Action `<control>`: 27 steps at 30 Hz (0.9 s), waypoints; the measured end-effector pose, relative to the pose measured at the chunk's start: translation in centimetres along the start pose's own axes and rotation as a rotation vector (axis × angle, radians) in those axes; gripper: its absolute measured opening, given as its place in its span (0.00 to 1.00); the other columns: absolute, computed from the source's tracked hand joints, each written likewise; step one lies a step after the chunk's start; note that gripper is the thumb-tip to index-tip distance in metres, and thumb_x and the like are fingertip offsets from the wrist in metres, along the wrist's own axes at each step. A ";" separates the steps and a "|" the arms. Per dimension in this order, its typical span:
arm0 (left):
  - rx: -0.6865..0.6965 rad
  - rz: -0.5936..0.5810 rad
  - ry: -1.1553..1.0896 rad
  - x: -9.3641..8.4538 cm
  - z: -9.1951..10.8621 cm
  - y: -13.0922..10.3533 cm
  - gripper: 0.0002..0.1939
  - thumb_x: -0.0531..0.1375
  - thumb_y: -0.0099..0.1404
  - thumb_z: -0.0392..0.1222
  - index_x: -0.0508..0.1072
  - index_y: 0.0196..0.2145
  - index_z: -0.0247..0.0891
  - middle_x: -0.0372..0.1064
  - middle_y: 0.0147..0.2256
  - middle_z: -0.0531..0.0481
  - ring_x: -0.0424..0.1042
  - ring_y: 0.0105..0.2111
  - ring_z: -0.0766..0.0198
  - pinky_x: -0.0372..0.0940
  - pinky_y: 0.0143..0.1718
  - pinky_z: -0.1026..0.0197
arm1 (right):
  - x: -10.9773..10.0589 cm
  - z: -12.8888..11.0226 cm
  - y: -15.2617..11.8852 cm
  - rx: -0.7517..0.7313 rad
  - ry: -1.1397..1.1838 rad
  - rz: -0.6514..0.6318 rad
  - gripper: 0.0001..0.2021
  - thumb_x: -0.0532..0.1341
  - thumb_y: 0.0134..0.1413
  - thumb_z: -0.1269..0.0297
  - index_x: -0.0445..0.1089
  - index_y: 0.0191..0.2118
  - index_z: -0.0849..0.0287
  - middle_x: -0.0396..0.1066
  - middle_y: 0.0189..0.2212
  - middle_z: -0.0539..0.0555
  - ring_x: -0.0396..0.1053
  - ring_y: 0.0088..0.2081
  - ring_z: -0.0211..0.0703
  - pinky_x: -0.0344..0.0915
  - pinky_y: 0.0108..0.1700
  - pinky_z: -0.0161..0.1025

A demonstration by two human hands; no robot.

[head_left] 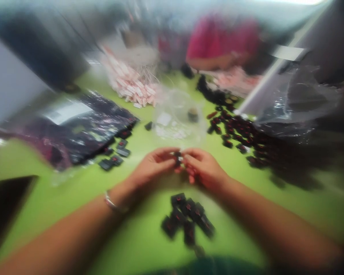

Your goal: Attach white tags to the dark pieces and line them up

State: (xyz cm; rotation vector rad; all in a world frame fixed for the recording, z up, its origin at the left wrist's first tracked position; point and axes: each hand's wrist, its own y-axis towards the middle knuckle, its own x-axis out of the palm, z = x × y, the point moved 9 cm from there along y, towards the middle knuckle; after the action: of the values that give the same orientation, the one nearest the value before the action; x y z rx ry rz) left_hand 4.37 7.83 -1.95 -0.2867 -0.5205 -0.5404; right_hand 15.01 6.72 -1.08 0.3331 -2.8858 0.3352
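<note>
Over the middle of the green table [137, 236], my left hand [157, 164] is closed on a small black part [177, 157], pinched between thumb and fingers. My right hand [203, 166] meets it there, with thumb and forefinger pressed together at a tiny white bit on the part's right side; what exactly they grip is too small to make out. Below my hands lies a loose pile of small black blocks [189, 214] with red marks. Just beyond my fingers stands a clear plastic container [179, 118] with small white pieces inside.
Left, a clear bag of dark parts [97, 118] lies beside several black blocks [114, 156]. Pale pink-white pieces [134, 88] are heaped at the back. On the right are many black-and-red parts [237, 133] and a clear plastic bag [298, 103]. Across the table sits a person in pink [220, 42].
</note>
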 end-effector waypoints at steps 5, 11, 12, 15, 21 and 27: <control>0.007 0.019 0.070 -0.4 0.0 0.1 0.17 0.67 0.56 0.34 0.76 0.45 0.39 0.77 0.35 0.47 0.75 0.31 0.65 0.70 0.38 0.61 | -0.1 -1.1 -0.6 -0.020 -0.129 0.069 0.09 0.64 0.49 0.61 0.67 0.31 0.61 0.67 0.18 0.45 0.61 0.15 0.28 0.61 0.16 0.27; 0.015 0.071 0.171 -0.6 0.1 -0.1 0.17 0.68 0.54 0.36 0.76 0.43 0.38 0.77 0.34 0.47 0.76 0.31 0.63 0.70 0.37 0.62 | 0.0 -1.0 -0.6 0.000 -0.152 0.074 0.08 0.62 0.49 0.64 0.64 0.26 0.60 0.62 0.14 0.42 0.61 0.13 0.29 0.61 0.15 0.27; 0.012 0.077 0.180 -0.6 0.2 -0.1 0.17 0.68 0.54 0.37 0.76 0.43 0.38 0.77 0.34 0.47 0.76 0.31 0.63 0.70 0.36 0.62 | 0.0 -1.0 -0.6 0.001 -0.156 0.074 0.08 0.62 0.49 0.64 0.64 0.26 0.60 0.62 0.14 0.42 0.61 0.13 0.29 0.61 0.15 0.27; 0.013 0.091 0.216 -0.7 0.2 -0.1 0.18 0.68 0.54 0.37 0.76 0.43 0.37 0.77 0.34 0.47 0.76 0.31 0.63 0.70 0.36 0.62 | -0.1 -0.9 -0.6 0.003 -0.181 0.076 0.08 0.62 0.48 0.64 0.63 0.25 0.59 0.61 0.13 0.41 0.61 0.13 0.29 0.61 0.15 0.27; 0.074 0.118 0.286 -0.6 0.6 -0.3 0.16 0.69 0.53 0.37 0.77 0.41 0.35 0.78 0.36 0.45 0.76 0.32 0.62 0.70 0.40 0.59 | 0.0 -0.7 -0.6 0.023 -0.274 0.082 0.06 0.58 0.51 0.65 0.60 0.26 0.58 0.59 0.12 0.40 0.59 0.11 0.30 0.58 0.14 0.27; 0.083 0.203 0.278 -0.6 0.5 -0.5 0.17 0.70 0.52 0.38 0.78 0.41 0.34 0.78 0.38 0.43 0.76 0.34 0.60 0.69 0.40 0.60 | -0.1 -1.5 -0.6 -0.190 -0.536 0.181 0.07 0.56 0.51 0.65 0.57 0.26 0.56 0.60 0.17 0.43 0.58 0.16 0.31 0.55 0.17 0.31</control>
State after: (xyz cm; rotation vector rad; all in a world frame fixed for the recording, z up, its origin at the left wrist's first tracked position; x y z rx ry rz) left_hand 3.43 7.91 -1.80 -0.1788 -0.2396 -0.3528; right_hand 15.54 6.55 0.42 0.1428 -3.4501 -0.0112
